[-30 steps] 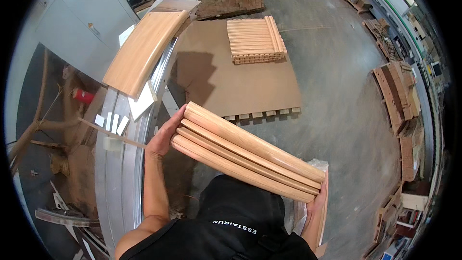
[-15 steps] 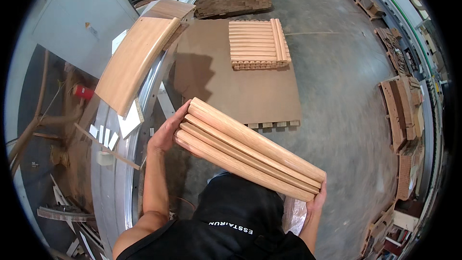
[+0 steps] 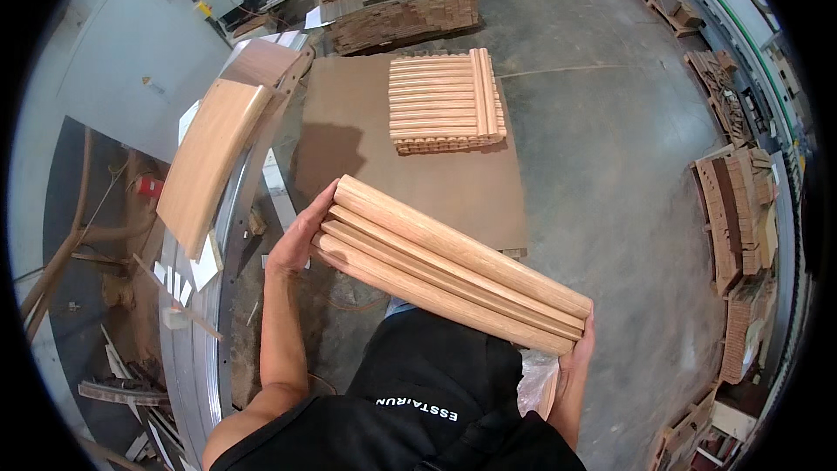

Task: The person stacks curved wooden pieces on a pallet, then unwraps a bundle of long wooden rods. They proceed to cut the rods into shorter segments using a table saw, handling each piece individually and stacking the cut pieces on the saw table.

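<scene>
Across the front of my body I carry a bundle of light wood mouldings, several long pieces with rounded edges lying side by side. My left hand is wrapped round the bundle's left end, its fingers partly hidden beneath. At the other end my right hand grips from the side and below. The bundle slants, its left end farther from me than its right. Ahead, a stack of similar wood mouldings lies on a pallet covered with brown board. One pair on top lies crosswise to the others.
To my left a metal-edged machine table bears a wide wooden board and white offcuts. Farther ahead stands a large stack of wood strips. Pallets of wood parts line the right side. Grey concrete floor lies between.
The board-covered pallet and its stack now appear lower and slightly left in view, closer to the bundle. Both hands keep their hold on the wood mouldings.
</scene>
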A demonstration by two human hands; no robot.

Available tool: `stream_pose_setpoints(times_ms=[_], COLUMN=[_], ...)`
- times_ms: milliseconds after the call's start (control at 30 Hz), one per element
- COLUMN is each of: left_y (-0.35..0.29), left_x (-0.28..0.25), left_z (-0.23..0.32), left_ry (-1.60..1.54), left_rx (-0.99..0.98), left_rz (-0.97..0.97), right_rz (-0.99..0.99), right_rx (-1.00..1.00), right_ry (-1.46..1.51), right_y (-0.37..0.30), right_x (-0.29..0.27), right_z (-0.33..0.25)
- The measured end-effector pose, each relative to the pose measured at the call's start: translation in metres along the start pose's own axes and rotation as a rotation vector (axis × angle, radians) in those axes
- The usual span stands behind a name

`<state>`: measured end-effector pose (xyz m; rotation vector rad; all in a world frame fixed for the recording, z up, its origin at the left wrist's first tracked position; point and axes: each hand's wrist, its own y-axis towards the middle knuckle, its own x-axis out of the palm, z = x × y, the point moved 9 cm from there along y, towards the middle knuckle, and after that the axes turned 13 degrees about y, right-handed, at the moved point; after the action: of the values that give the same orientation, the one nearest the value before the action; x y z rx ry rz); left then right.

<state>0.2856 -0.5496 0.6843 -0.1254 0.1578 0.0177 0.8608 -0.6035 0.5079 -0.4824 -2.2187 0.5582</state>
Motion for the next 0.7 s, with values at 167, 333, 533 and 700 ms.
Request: stream_pose_setpoints(times_ms=[167, 333, 533, 700], left_y=[0.052, 0.113, 0.214, 0.330], left_x=[0.039, 0.062, 0.070, 0.065], left_z=[0.006, 0.009, 0.006, -0.038], left_ry=[-0.040, -0.021, 0.038, 0.072], left_rx=[0.030, -0.218, -0.093, -0.098], left_rz=[-0.104, -0.038, -0.229, -0.412], right_rz=[0.080, 0.183, 0.158, 0.367], right_rx=[0.016, -0.029, -0.027, -0.064], right_ry=[0.033, 0.024, 0.040, 0.053], right_y=[0.024, 0.045, 0.076, 0.111], right_x=[-0.007, -0.016, 0.019, 0.018], right_z=[-0.039, -0.054, -0.051, -0.023])
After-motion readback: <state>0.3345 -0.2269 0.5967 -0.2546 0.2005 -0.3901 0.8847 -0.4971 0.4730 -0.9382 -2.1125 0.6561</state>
